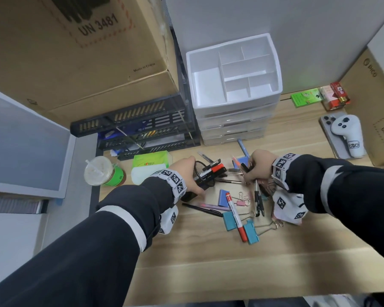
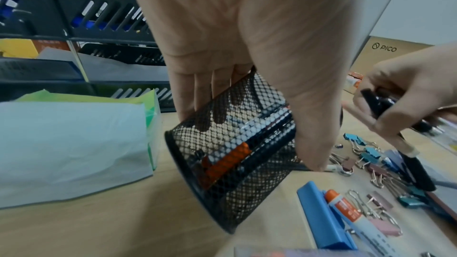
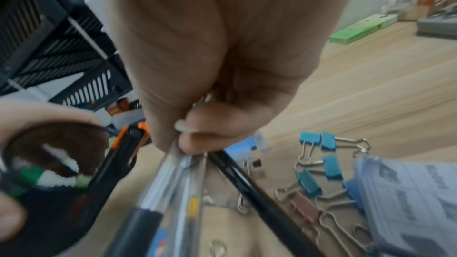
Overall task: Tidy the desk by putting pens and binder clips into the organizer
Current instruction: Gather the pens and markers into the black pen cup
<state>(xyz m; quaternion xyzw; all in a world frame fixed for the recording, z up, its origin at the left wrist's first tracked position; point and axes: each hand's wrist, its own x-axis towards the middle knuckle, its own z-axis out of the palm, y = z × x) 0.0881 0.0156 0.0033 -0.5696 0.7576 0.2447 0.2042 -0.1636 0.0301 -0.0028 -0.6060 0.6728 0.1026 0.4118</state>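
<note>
My left hand (image 1: 187,171) grips a black mesh pen cup (image 1: 203,175) tilted on its side on the wooden desk, with markers sticking out of its mouth; the cup (image 2: 235,149) shows an orange-and-white marker inside. My right hand (image 1: 256,168) grips a bundle of pens (image 3: 188,183) beside the cup's mouth. A red-capped marker (image 1: 235,216), loose pens (image 1: 205,208) and blue, pink and brown binder clips (image 1: 242,224) lie scattered in front. The white compartment organizer (image 1: 234,69) stands on a drawer unit at the back, with nothing in its compartments.
Black stacked paper trays (image 1: 138,127) stand at the back left under a large cardboard box (image 1: 75,47). A drink cup (image 1: 98,171) and a tissue pack (image 1: 151,161) sit left of my left hand. A phone and a white controller (image 1: 347,135) lie at the right.
</note>
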